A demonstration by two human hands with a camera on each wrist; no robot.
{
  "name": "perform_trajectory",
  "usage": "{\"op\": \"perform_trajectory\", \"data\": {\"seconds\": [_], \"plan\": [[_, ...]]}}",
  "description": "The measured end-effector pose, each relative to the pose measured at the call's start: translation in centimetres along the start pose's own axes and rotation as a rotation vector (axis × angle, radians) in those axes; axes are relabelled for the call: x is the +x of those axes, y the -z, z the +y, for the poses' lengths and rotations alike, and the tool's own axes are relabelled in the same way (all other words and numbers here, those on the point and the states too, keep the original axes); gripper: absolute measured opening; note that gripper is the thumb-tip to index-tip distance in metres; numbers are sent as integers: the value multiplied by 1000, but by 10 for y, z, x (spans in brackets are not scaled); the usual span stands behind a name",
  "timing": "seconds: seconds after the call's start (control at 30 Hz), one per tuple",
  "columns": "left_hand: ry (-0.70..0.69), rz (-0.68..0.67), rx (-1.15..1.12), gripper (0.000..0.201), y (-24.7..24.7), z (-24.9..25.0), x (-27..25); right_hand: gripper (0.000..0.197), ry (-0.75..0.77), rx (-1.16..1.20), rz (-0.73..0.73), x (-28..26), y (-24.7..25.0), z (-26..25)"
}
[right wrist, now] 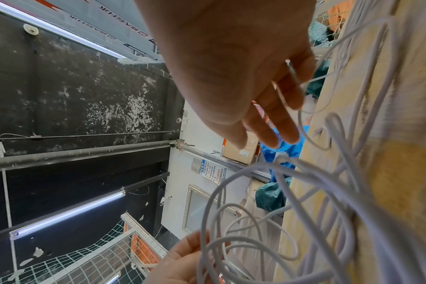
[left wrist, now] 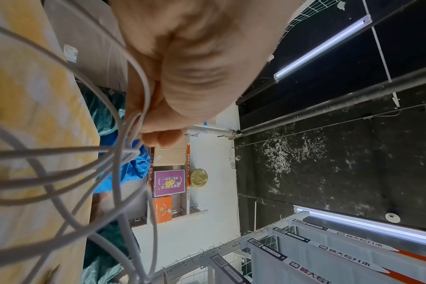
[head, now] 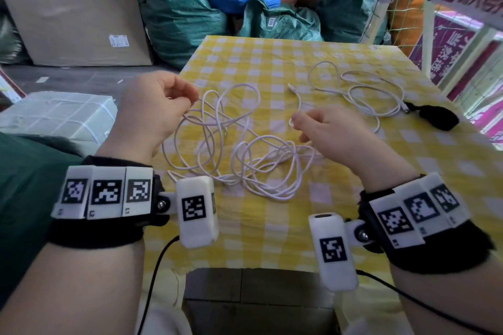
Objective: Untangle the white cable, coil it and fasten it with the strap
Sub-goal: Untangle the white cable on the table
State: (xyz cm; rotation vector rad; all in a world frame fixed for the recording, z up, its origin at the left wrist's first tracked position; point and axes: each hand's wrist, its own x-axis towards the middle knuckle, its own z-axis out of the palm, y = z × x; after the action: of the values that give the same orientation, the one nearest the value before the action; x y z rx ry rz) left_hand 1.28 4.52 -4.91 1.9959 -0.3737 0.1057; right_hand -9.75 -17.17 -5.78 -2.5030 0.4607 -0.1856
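Left hand [head: 152, 111] pinched tangled cable [head: 234, 155] loops above counter [head: 353, 171]; right hand [head: 334, 130] pinched a strand near its plug end.

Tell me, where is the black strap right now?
In the head view the black strap lies on the yellow checked tablecloth near its right edge, beyond the right hand, beside a loose white cable's plug.

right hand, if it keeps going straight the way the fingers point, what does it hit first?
Likely the white cable it already pinches: the right hand points away from the person, along the strand toward its plug. Past that, bare tablecloth. Depth is uncertain.
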Motion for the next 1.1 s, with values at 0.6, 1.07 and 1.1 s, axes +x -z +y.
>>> {"op": "perform_trajectory", "data": {"seconds": [0.6,1.07,1.1], "plan": [[-253,-207,-251,21,-26,25,-18,22,385,315,100,-6,-21,-37],[-202,109,4,31,-10,0,4,10,232,246,132,0,-17,-25],[-219,18,107,31,-11,2,1,10,244,244,136,0,-17,-25]]}}
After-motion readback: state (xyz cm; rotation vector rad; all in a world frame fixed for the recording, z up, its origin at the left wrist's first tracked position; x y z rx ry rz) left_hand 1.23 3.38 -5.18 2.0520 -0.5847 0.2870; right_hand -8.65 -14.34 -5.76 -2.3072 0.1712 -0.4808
